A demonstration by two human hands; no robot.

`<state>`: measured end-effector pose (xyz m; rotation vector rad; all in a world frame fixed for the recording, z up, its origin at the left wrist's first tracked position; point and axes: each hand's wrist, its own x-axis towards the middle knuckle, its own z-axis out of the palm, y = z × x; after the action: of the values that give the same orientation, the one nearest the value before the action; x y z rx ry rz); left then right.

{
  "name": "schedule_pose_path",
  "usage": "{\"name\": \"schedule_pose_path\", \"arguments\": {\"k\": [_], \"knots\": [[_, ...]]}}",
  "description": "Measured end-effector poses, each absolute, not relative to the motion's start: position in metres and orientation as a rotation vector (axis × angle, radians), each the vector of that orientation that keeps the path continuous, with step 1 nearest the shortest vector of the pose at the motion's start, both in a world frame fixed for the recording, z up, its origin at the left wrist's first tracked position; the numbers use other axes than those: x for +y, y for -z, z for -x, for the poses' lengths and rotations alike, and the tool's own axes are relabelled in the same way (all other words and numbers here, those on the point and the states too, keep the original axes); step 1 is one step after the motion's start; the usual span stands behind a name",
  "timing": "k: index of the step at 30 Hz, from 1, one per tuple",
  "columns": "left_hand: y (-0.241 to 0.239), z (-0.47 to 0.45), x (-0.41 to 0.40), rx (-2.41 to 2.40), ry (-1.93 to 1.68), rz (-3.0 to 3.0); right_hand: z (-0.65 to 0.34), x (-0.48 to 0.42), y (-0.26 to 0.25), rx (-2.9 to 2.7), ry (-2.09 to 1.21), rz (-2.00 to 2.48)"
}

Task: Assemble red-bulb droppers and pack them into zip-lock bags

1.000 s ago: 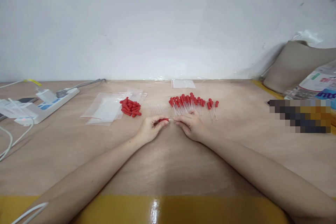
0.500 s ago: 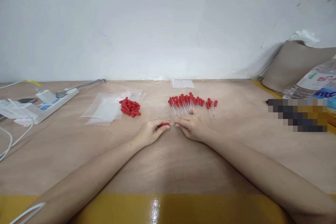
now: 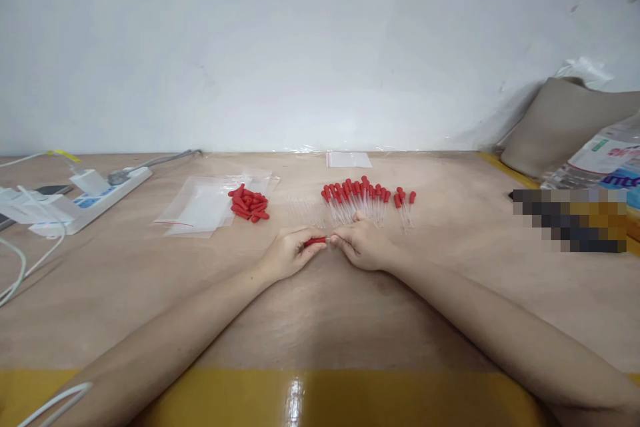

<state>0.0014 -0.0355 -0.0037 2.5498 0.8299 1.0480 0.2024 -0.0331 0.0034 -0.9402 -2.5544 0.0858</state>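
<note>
My left hand [image 3: 287, 253] pinches a red rubber bulb [image 3: 316, 241] at the middle of the table. My right hand [image 3: 364, 244] meets it from the right, fingers pinched on a thin clear glass tube that is mostly hidden. The two hands touch at the fingertips. Just beyond them lies a row of finished droppers [image 3: 363, 199] with red bulbs and clear tubes. A small heap of loose red bulbs [image 3: 249, 204] lies to the left, and faint clear tubes [image 3: 305, 210] lie between heap and row.
Clear zip bags [image 3: 205, 207] lie left of the bulbs, one more [image 3: 349, 159] by the wall. A white power strip [image 3: 83, 203] with cables sits far left. A tan pouch [image 3: 565, 121] and a plastic bottle [image 3: 600, 160] stand at the right. Yellow tape edges the table front.
The hands have drawn together: the gap with the clear tube showing between them has closed, and the red bulb now sits against my right fingertips.
</note>
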Motion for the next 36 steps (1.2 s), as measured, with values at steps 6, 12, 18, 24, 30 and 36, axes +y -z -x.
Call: {"name": "schedule_pose_path", "arguments": {"k": [6, 12, 18, 24, 30, 36], "knots": [[0.002, 0.001, -0.030, 0.894, -1.077, -2.576, -0.204, -0.036, -0.023, -2.659, 0.003, 1.061], [0.003, 0.016, -0.019, 1.170, -1.332, -2.555, -0.246, -0.020, -0.054, -2.147, -0.142, 1.785], [0.003, 0.017, -0.017, 1.167, -1.250, -2.589, -0.305, 0.012, -0.053, -1.735, -0.044, 2.378], [0.001, 0.016, -0.019, 1.154, -1.231, -2.598, -0.320, 0.021, -0.035, -1.818, -0.261, 2.500], [0.004, 0.017, -0.016, 1.127, -1.232, -2.605, -0.317, 0.020, -0.038, -1.808, -0.149, 2.457], [0.005, 0.017, -0.016, 1.126, -1.229, -2.611, -0.286, 0.016, -0.027, -1.762, -0.077, 2.170]]}}
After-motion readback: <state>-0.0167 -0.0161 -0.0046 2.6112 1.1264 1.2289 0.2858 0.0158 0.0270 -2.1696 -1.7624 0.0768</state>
